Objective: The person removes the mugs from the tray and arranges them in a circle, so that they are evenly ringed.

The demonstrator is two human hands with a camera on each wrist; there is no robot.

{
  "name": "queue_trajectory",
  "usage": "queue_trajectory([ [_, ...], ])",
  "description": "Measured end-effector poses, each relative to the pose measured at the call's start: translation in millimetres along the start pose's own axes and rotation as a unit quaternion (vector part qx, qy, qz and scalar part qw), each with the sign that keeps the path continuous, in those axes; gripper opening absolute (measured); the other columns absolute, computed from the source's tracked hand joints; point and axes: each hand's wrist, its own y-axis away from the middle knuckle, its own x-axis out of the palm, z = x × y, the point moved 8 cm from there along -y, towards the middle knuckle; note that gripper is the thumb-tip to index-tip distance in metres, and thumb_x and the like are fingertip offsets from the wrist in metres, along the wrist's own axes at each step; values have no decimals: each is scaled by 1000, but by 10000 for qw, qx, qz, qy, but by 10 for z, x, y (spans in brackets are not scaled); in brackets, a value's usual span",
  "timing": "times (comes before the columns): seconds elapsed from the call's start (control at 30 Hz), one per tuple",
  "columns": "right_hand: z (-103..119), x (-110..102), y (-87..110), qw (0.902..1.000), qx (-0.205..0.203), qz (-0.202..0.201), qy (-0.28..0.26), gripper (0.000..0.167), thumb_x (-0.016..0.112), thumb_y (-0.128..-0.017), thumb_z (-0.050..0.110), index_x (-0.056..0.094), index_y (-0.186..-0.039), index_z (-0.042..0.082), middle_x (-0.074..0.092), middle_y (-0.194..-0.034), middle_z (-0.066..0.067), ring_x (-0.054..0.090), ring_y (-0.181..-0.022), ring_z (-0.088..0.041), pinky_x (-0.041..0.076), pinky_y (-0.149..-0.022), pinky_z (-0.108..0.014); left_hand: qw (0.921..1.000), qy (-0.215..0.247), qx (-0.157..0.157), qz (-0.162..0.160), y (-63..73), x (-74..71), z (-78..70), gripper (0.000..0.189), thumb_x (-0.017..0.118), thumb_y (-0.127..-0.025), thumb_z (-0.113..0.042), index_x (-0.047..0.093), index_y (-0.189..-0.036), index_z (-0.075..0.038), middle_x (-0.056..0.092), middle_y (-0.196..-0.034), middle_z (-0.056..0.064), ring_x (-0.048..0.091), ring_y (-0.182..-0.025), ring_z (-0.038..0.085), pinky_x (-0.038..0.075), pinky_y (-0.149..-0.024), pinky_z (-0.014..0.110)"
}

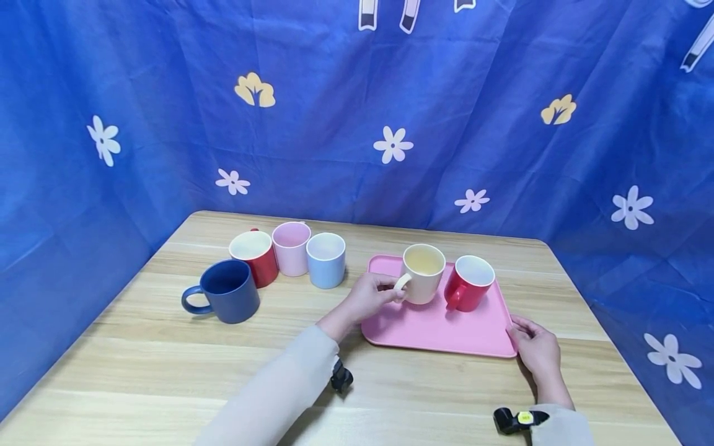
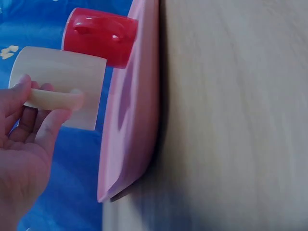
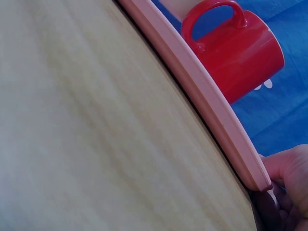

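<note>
One red mug (image 1: 474, 288) on the pink tray (image 1: 435, 333), your left hand (image 1: 369, 298) pinching the cream mug (image 1: 427, 287) by its handle above it, right hand (image 1: 538, 348) gripping a corner, four mugs (image 1: 326, 267) off-tray.

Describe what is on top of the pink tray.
A red mug stands on the pink tray; the left hand holds a cream mug over it. Tray surface under the red mug cannot be seen.

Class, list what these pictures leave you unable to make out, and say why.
Head view: any handle on the light blue mug, hidden by its body.
Head view: print on the yellow label, too small.
Right wrist view: part of the right hand, cut off by the picture's edge.
</note>
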Motion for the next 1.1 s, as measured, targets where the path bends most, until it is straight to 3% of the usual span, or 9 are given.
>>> queue_trajectory([
  [0.07, 1, 0, -2, 10000, -4, -2, -1, 36, 62, -92, 20, 63, -119, -3, 66, -109, -20, 53, -79, 3, 41, -63, -8, 10000, 56, 4, 81, 35, -37, -20, 24, 69, -85, -1, 68, -107, 7, 70, -88, 14, 65, -83, 30, 54, -76, 44],
  [0.17, 4, 0, -2, 10000, -27, -8, 9, 35, 62, -92, 19, 64, -119, -4, 67, -108, -20, 54, -79, 3, 40, -63, -8, 9998, 38, 79, 185, 91, -99, -64, 23, 67, -85, 0, 68, -107, 7, 70, -89, 15, 65, -82, 27, 53, -78, 48],
  [0.27, 3, 0, -1, 10000, -51, -18, 5, 35, 62, -92, 19, 64, -118, -4, 67, -108, -20, 54, -79, 3, 40, -63, -8, 9996, -25, 152, 240, 147, -161, -109, 22, 66, -86, 1, 68, -106, 8, 70, -90, 15, 64, -80, 16, 53, -78, 45],
  [0.5, -6, 4, -6, 10000, -70, -46, 15, 35, 62, -92, 20, 64, -118, -3, 67, -107, -19, 54, -78, 4, 41, -63, -8, 9980, -408, 363, 306, 317, -325, -201, 22, 68, -85, -1, 69, -106, 7, 70, -94, 15, 63, -80, 10, 53, -71, 25],
  [0.7, 5, -2, 3, 9999, -108, -62, -8, 34, 63, -92, 20, 64, -118, -3, 68, -106, -19, 54, -75, 7, 40, -63, -8, 9961, -509, 533, 478, 468, -443, -250, 21, 68, -85, 0, 69, -104, 7, 70, -88, 12, 62, -77, 11, 53, -69, 25],
  [1.1, 8, -5, 13, 9999, -84, -69, 15, 34, 62, -92, 19, 65, -118, -3, 68, -106, -18, 54, -77, 5, 39, -64, -8, 9935, -858, 406, 632, 822, -772, -235, 14, 68, -87, -6, 71, -99, 1, 67, -83, 2, 57, -76, 11, 50, -68, 25],
])
